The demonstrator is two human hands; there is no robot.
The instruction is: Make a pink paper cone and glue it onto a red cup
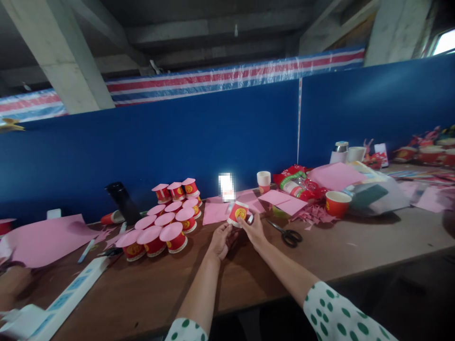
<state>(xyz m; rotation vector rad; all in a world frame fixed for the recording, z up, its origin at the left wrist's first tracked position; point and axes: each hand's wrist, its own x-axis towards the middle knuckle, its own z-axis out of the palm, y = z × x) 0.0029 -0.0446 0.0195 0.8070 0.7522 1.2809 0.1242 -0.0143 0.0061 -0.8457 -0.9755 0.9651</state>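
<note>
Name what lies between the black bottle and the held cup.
Red cups with pink tops, then, nearer the held cup, a pink sheet; the head view shows both.

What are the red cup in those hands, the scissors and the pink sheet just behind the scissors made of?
Red cup: seemingly paper, fairly smooth, with a printed yellow emblem.
Scissors: dark, smooth, rounded handles, probably plastic; blades presumably metal, but too dark to be sure.
Pink sheet: paper or thin card, judging by its matte face and straight edges.
</note>
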